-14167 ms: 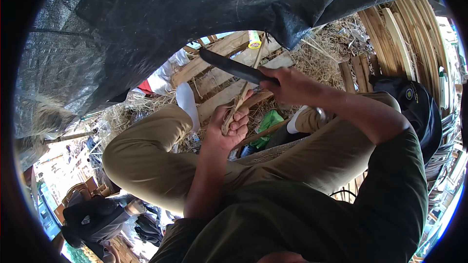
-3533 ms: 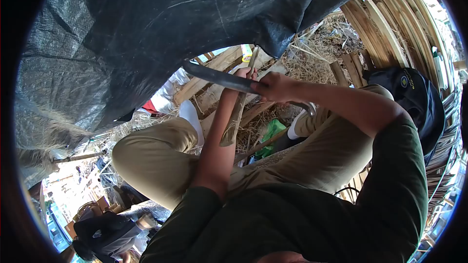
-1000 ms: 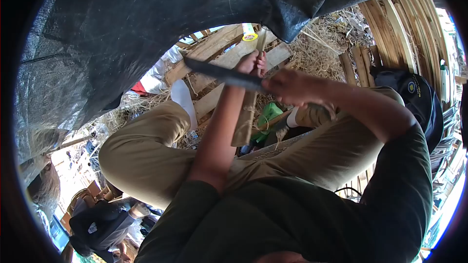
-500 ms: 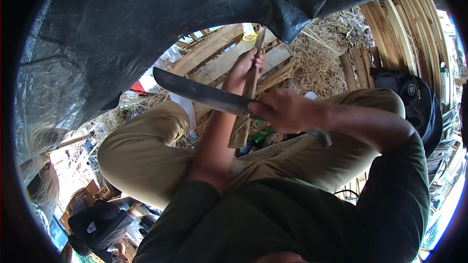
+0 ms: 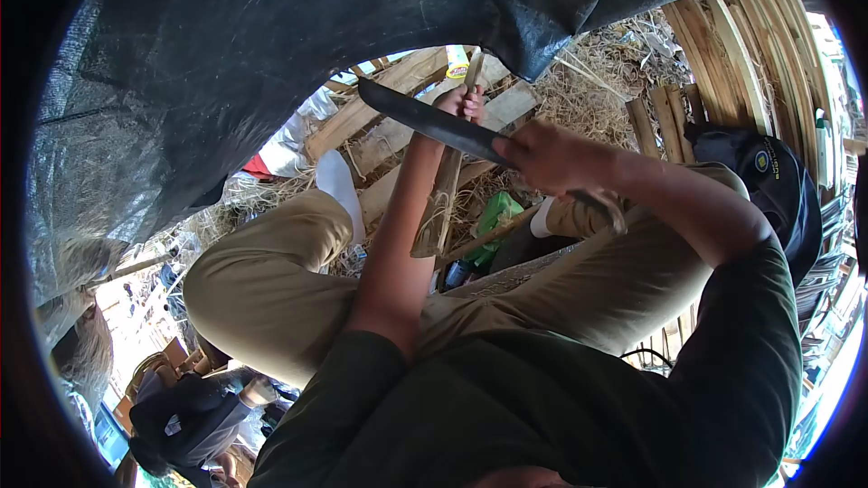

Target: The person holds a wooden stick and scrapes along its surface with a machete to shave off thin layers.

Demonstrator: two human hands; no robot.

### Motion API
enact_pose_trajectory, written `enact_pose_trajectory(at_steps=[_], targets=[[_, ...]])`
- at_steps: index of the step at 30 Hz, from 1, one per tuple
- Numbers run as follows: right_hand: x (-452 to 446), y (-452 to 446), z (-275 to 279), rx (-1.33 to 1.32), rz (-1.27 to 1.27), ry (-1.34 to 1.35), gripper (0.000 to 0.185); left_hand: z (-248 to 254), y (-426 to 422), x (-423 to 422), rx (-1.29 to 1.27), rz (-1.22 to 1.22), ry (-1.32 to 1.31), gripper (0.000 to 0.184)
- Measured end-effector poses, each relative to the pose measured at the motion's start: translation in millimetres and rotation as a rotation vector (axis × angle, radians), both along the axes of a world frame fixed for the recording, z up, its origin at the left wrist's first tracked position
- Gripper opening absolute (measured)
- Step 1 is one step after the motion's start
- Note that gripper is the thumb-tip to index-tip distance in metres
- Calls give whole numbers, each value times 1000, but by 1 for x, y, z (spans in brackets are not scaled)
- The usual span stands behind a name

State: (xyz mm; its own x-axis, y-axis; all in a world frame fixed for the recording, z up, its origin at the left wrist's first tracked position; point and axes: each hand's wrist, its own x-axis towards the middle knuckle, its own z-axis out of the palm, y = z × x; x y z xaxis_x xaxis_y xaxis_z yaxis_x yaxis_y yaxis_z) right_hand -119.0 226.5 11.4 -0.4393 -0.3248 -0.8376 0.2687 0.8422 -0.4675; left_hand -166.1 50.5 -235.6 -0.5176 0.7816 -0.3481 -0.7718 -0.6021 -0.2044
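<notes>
My left hand (image 5: pixel 462 103) is closed around the upper part of a narrow wooden stick (image 5: pixel 440 202), which slants down toward my lap. Its lower end is wider and looks freshly cut. My right hand (image 5: pixel 551 158) grips the handle of a machete (image 5: pixel 434 122). The long dark blade points to the upper left and passes across the stick just below my left hand. Whether blade and wood touch, I cannot tell. The end of the handle sticks out below my right fist.
A dark tarp (image 5: pixel 271 27) hangs low in front. Wooden planks (image 5: pixel 380 131) lie on straw (image 5: pixel 588 117) beyond my legs. Stacked boards (image 5: pixel 723 63) and a black backpack (image 5: pixel 758 167) are at the right. A green plastic bag (image 5: pixel 495 220) lies between my legs. Another person (image 5: pixel 194 411) is at lower left.
The machete and my right hand have moved up and to the right along the stick, nearer my left hand. The stick's lower end has shifted slightly left and up.
</notes>
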Motion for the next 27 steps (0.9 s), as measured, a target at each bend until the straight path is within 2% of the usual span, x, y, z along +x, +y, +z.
enact_pose_trajectory(at_steps=[3, 4, 7, 8, 9, 10, 11, 12, 15, 16, 18, 20, 22, 25, 27], targets=[[46, -8, 3, -472, 168, 151, 51, 35, 9, 18, -238, 95, -32, 23], [34, -16, 26, -271, 237, -19, 42, 32, 10, 21, -226, 108, -4, 23], [9, -12, 26, -137, 255, -38, 37, 27, 14, 19, -152, 144, -55, 24], [4, -6, 6, -123, 297, 75, 37, 22, 8, 15, -63, 98, -19, 24], [15, -1, -16, -276, 376, 363, 40, 15, 4, 7, -11, 76, -7, 24], [27, -9, -14, -428, 452, 654, 45, 20, 3, 9, -70, 82, -20, 24], [34, -7, -4, -390, 309, 270, 46, 26, 3, 8, -127, 94, -29, 24], [38, -16, 29, -283, 132, -54, 47, 29, 6, 12, -145, 120, -16, 24], [30, -15, 26, -164, 99, -201, 46, 30, 12, 24, -181, 148, -21, 24], [24, -10, 14, -163, 68, -142, 42, 30, 12, 20, -170, 150, -33, 23], [19, -1, -4, -170, 296, 255, 40, 31, 7, 9, -87, 104, -78, 24], [23, 2, -7, -234, 338, 356, 38, 30, 7, 8, -200, 107, -47, 27], [44, -12, 22, -361, 192, 133, 36, 28, 10, 11, -228, 130, -23, 29], [21, -11, 29, -159, 166, -111, 35, 25, 11, 10, -142, 147, -21, 28], [25, -12, 34, -226, 150, -67, 36, 27, 7, 9, -64, 144, -97, 26]])
